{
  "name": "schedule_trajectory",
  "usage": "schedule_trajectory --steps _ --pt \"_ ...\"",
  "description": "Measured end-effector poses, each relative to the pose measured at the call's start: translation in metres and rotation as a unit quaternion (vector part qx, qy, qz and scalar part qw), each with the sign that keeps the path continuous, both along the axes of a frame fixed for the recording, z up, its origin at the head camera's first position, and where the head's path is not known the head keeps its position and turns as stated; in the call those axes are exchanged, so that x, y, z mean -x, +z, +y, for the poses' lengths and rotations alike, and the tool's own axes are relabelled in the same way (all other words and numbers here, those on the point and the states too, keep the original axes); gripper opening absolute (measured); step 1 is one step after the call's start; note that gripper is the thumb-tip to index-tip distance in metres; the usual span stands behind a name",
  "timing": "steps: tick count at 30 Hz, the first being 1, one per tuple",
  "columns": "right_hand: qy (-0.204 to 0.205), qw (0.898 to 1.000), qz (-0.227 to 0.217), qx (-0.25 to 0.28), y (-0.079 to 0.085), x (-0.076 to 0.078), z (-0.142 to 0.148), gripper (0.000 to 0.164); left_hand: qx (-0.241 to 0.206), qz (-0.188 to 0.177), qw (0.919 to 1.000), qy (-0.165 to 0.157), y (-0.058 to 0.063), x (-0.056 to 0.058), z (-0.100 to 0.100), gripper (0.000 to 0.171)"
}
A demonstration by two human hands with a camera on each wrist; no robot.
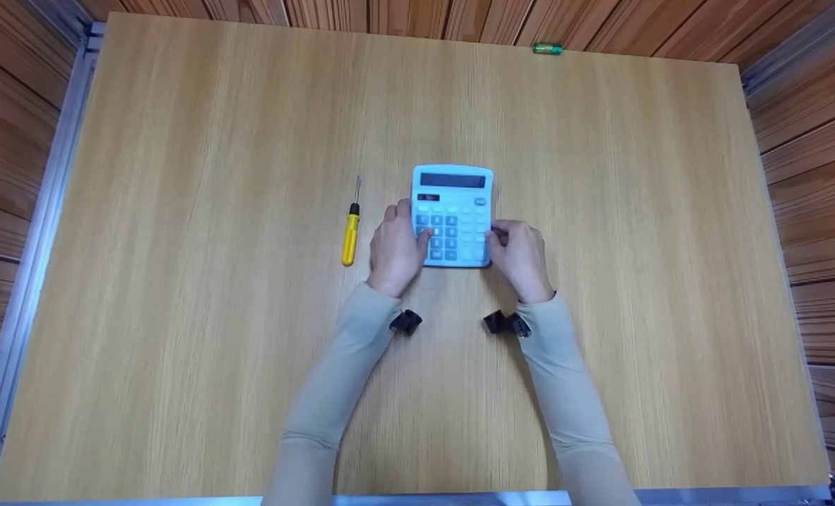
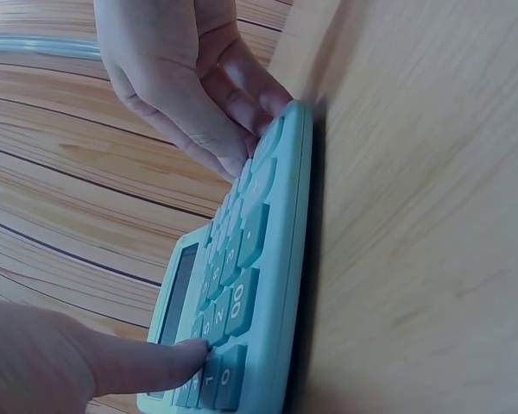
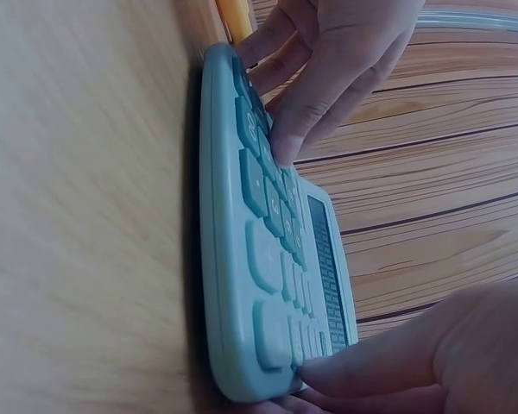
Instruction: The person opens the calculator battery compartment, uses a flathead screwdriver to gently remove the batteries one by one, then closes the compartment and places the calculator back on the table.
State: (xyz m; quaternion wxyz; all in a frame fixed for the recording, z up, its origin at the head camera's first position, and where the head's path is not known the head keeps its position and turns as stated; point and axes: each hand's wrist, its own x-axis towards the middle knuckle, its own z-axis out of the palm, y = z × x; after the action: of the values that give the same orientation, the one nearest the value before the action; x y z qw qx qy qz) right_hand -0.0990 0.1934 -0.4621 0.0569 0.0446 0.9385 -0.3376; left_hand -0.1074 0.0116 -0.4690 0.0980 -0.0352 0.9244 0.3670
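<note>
In the head view a light blue calculator (image 1: 463, 218) lies face up near the middle of the table, its dark display at the far end with a small digit at its right. My left hand (image 1: 396, 246) grips its left side, fingers along the edge and thumb over the number keys. At the lower right edge my right hand (image 1: 519, 256) pinches the casing between thumb and curled fingers. Both wrist views show the calculator (image 2: 281, 259) from its near edge, with a thumb on top from each side. Its underside is hidden.
A yellow-handled screwdriver (image 1: 350, 235) lies left of my left hand, its shaft pointing away. Near the far edge of the wooden table (image 1: 214, 316) is a green battery (image 1: 547, 48). Small black cameras (image 1: 405, 322) sit at both wrists. Wood-panelled walls surround the table.
</note>
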Motion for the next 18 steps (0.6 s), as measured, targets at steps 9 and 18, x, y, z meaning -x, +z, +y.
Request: schedule_trajectory --steps 9,18 --pt "0.006 1.000 -0.008 0.008 -0.0007 -0.0008 0.0008 0.028 -0.010 0.001 0.9999 -0.012 -0.0024 -0.0025 -0.0041 0.057" --pt "0.023 1.000 0.009 -0.009 0.0043 -0.0030 -0.0008 0.033 -0.015 0.012 0.9994 -0.029 0.0007 -0.0078 -0.0050 0.062"
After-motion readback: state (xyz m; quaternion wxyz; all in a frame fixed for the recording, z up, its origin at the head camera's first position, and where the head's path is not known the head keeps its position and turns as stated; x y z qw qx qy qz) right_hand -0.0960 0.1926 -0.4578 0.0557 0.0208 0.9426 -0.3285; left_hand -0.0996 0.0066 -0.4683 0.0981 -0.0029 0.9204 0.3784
